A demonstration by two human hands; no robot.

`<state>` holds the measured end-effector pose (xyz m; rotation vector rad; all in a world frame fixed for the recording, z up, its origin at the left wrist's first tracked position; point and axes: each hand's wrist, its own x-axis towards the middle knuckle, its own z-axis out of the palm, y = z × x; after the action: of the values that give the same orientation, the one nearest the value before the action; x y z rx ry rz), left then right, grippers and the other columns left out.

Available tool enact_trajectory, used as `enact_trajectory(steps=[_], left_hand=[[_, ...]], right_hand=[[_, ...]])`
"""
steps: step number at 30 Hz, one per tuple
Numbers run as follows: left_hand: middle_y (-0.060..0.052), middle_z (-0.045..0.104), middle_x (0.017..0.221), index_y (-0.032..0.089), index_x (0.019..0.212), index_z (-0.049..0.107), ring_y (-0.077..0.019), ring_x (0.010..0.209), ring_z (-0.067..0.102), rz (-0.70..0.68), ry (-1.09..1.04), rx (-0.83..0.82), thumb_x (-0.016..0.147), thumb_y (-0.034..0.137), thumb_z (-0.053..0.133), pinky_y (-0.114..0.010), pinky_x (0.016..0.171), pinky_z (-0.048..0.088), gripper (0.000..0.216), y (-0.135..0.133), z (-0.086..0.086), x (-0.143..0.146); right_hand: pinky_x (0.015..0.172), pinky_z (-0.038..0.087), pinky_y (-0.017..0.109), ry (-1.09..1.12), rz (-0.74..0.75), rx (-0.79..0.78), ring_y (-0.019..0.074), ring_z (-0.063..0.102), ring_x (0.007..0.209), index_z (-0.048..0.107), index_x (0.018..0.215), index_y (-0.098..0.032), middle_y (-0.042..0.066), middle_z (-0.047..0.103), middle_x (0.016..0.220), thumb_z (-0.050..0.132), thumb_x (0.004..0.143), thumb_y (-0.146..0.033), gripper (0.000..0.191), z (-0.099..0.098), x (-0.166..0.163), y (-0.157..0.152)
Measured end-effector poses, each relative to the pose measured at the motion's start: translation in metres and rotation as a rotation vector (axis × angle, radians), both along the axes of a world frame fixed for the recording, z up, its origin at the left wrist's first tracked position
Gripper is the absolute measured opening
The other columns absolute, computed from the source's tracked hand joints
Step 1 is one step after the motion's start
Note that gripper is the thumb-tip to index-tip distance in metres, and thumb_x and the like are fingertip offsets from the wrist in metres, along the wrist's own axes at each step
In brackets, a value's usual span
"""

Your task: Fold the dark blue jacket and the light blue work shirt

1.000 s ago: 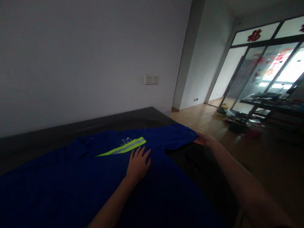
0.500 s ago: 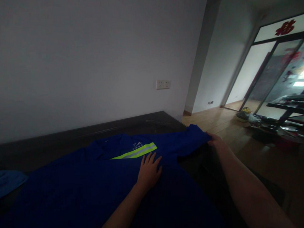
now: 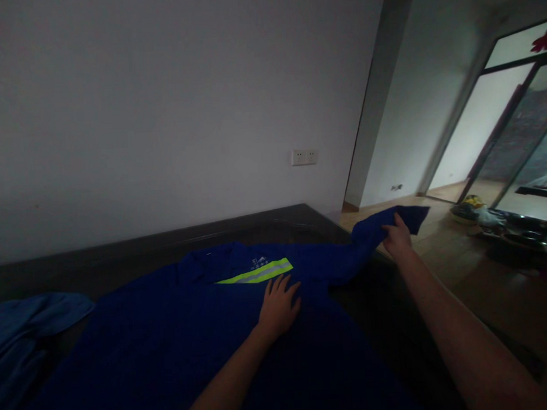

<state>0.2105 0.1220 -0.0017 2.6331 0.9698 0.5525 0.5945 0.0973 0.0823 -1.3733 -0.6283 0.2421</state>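
A dark blue work jacket [image 3: 170, 328] lies spread over a dark table, its collar toward the wall. Across its chest runs a yellow-green and silver reflective strip [image 3: 258, 272], with small white print above it. My left hand [image 3: 279, 306] rests on the chest just below the strip, fingers spread and flat. Past the table's right edge, my right hand [image 3: 396, 235] pinches the jacket's sleeve [image 3: 368, 234] and holds it raised, the sleeve's end sticking out beyond my fingers.
A lighter blue garment [image 3: 39, 321] lies at the left on the dark table [image 3: 274, 226]. Behind stands a white wall with a socket plate [image 3: 305, 157]. On the wooden floor at the right, several bags and basins [image 3: 493, 218] sit near glass sliding doors [image 3: 495, 119].
My right hand has moved up and to the right, lifting the sleeve, whose end now shows past my fingers. My left hand stays flat on the jacket. The view has turned slightly left.
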Motion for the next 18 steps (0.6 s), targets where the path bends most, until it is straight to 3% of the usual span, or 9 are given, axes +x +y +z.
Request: enact_trajectory(steps=[3,6,8,10,13,16,18], left_hand=[[-0.007,0.046,0.143,0.023,0.124,0.058,-0.0234,0.135,0.036,-0.019,-0.258,-0.201,0.087,0.025,0.050,-0.044,0.114,0.024,0.038,0.010,0.002,-0.001],[-0.011,0.054,0.134,0.018,0.117,0.060,-0.0231,0.128,0.046,0.029,-0.667,-0.558,0.087,0.025,0.050,-0.040,0.111,0.031,0.033,0.026,0.010,-0.013],[-0.012,0.058,0.128,0.018,0.113,0.060,-0.0245,0.122,0.052,0.099,-0.948,-0.832,0.087,0.029,0.050,-0.042,0.106,0.038,0.030,0.036,0.019,-0.033],[-0.013,0.059,0.126,0.018,0.112,0.058,-0.0252,0.118,0.056,0.148,-1.146,-1.063,0.089,0.032,0.050,-0.042,0.100,0.044,0.029,0.043,0.030,-0.063],[-0.014,0.058,0.127,0.018,0.112,0.056,-0.0256,0.115,0.058,0.256,-1.194,-1.257,0.092,0.033,0.046,-0.044,0.095,0.048,0.027,0.046,0.041,-0.118],[-0.016,0.055,0.130,0.019,0.114,0.053,-0.0262,0.114,0.058,0.447,-1.107,-1.269,0.092,0.035,0.046,-0.044,0.092,0.050,0.029,0.045,0.042,-0.164],[-0.016,0.054,0.131,0.019,0.117,0.051,-0.0261,0.114,0.058,0.491,-1.056,-1.202,0.090,0.035,0.049,-0.043,0.089,0.051,0.031,0.042,0.039,-0.182]], right_hand=[[0.097,0.048,0.035,-0.207,0.055,0.093,0.0187,0.055,0.119,0.038,0.142,-0.027,0.001,0.053,0.137,0.047,0.073,-0.010,0.072,0.025,-0.045,0.021],[0.107,0.039,0.040,-0.431,0.217,0.184,0.0190,0.046,0.128,0.040,0.142,-0.024,0.001,0.051,0.140,0.046,0.073,-0.012,0.070,0.043,-0.112,0.034],[0.113,0.029,0.039,-0.610,0.341,0.177,0.0175,0.041,0.132,0.045,0.140,-0.025,-0.001,0.048,0.142,0.045,0.077,-0.013,0.064,0.041,-0.166,0.034],[0.114,0.027,0.038,-0.769,0.491,0.110,0.0162,0.040,0.133,0.046,0.139,-0.025,-0.001,0.048,0.142,0.041,0.082,-0.013,0.058,0.025,-0.222,0.028],[0.111,0.031,0.037,-1.016,0.791,-0.054,0.0150,0.045,0.128,0.048,0.136,-0.022,0.002,0.053,0.138,0.031,0.085,-0.007,0.056,-0.021,-0.290,0.010],[0.108,0.031,0.046,-1.285,0.954,-0.360,0.0213,0.053,0.118,0.062,0.119,-0.019,0.009,0.064,0.121,0.038,0.086,-0.008,0.042,-0.065,-0.324,-0.008],[0.108,0.026,0.053,-1.387,0.971,-0.458,0.0248,0.053,0.117,0.066,0.108,-0.019,0.011,0.066,0.116,0.044,0.087,-0.013,0.031,-0.081,-0.331,-0.014]])
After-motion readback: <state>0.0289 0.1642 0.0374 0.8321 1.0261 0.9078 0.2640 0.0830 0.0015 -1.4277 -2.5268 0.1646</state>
